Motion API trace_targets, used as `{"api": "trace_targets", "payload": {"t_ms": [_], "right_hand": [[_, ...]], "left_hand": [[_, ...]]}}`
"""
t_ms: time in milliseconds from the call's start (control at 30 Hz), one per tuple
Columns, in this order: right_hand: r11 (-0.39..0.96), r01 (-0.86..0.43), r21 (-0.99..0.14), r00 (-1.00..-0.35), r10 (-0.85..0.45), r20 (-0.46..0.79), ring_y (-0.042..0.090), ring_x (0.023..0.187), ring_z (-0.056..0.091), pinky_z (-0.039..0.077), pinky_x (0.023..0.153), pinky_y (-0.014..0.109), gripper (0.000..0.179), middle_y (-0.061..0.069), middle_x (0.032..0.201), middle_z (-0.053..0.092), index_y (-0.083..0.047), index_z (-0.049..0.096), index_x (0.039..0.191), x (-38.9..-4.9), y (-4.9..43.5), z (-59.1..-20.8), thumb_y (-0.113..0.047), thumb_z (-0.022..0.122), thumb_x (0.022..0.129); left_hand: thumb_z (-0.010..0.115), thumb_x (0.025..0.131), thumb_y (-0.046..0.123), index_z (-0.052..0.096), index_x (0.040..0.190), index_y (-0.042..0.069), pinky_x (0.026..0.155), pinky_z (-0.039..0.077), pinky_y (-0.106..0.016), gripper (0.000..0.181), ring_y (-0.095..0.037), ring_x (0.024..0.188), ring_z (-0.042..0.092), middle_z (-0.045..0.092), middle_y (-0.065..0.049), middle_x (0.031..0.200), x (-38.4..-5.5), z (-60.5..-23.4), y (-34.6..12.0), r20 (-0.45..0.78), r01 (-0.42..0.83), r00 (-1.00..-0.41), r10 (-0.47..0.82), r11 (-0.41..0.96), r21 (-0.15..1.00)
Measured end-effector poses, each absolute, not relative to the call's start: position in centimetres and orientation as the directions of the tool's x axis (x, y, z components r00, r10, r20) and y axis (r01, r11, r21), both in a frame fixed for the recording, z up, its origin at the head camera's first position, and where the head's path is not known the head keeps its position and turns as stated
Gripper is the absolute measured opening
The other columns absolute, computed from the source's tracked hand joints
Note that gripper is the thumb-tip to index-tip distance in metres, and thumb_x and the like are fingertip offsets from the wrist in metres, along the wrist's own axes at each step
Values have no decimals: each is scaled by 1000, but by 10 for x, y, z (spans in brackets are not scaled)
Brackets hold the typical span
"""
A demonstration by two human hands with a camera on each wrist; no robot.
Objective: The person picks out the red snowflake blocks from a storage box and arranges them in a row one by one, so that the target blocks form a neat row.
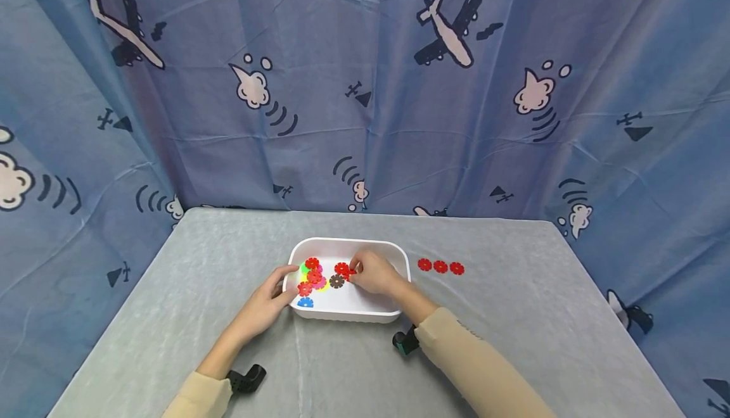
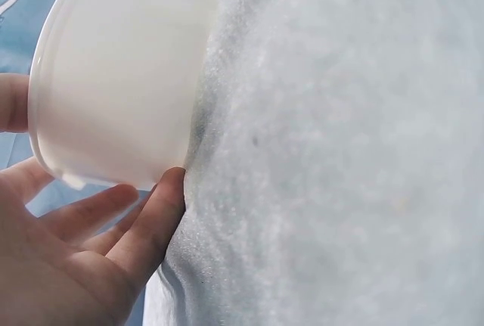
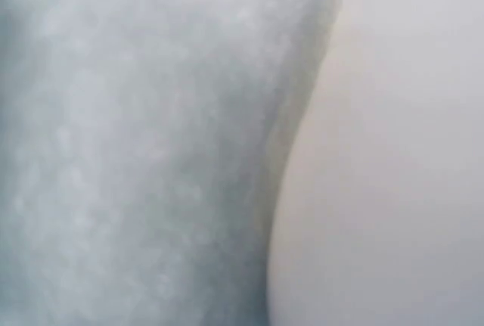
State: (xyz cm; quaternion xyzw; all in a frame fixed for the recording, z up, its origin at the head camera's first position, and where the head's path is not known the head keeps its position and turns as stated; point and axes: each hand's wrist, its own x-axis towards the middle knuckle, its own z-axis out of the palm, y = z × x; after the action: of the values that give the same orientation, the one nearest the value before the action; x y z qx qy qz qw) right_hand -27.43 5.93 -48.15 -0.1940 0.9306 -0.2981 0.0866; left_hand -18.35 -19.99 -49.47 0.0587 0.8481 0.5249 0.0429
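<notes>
A white plastic tray (image 1: pixel 356 315) holds several flower-shaped notched discs. Red, green, yellow and pink ones are heaped at its left, with a blue disc (image 1: pixel 305 303) in the front left corner and a brown disc (image 1: pixel 337 281) nearer the middle. My left hand (image 1: pixel 265 304) grips the tray's left end; in the left wrist view the thumb is over the rim and fingertips (image 2: pixel 172 182) touch the outer wall. Inside the tray, my right hand (image 1: pixel 373 272) pinches a red disc (image 1: pixel 348 275) beside another red disc (image 1: pixel 341 268). The right wrist view has only the tray's outer wall (image 3: pixel 386 167).
Three red discs (image 1: pixel 440 266) lie in a row right of the tray on the grey cloth-covered table (image 1: pixel 513 316). A blue curtain with airplane prints (image 1: pixel 319 114) hangs behind and at both sides. Black cameras (image 1: pixel 248 379) are strapped to both wrists.
</notes>
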Motion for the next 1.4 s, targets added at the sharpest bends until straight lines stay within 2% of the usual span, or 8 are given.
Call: {"api": "trace_targets", "payload": {"t_ms": [667, 1000, 1233, 1400], "right_hand": [[756, -284, -589, -921, -387, -52, 17, 71, 51, 42, 64, 29, 22, 2, 78, 55, -10, 63, 92, -269, 60, -485, -12, 83, 83], [757, -262, -599, -927, -371, -63, 15, 68, 52, 42, 62, 29, 23, 1, 76, 57, -11, 62, 94, -268, 61, -483, -12, 83, 84], [757, -270, -596, -926, -373, -55, 15, 67, 52, 41, 60, 28, 24, 1, 75, 56, -12, 62, 94, -269, 61, -482, -11, 84, 83], [739, -290, -608, -920, -391, -37, 15, 66, 53, 42, 60, 27, 24, 1, 74, 56, -12, 62, 95, -270, 59, -482, -9, 83, 84]], "left_hand": [[57, 104, 17, 47, 148, 13, 109, 41, -57, 46, -43, 138, 46, 43, -22, 154, -182, -495, -198, -11, 57, -988, 154, 425, 903], [58, 103, 17, 48, 148, 12, 111, 38, -58, 46, -44, 139, 44, 42, -22, 155, -180, -494, -197, -1, 63, -989, 148, 428, 902], [58, 103, 17, 48, 147, 11, 108, 42, -57, 46, -44, 135, 50, 45, -24, 152, -179, -491, -198, 14, 79, -988, 154, 425, 902], [59, 103, 18, 47, 148, 11, 110, 39, -58, 46, -45, 138, 45, 42, -22, 155, -180, -490, -198, 7, 69, -989, 146, 427, 902]]}}
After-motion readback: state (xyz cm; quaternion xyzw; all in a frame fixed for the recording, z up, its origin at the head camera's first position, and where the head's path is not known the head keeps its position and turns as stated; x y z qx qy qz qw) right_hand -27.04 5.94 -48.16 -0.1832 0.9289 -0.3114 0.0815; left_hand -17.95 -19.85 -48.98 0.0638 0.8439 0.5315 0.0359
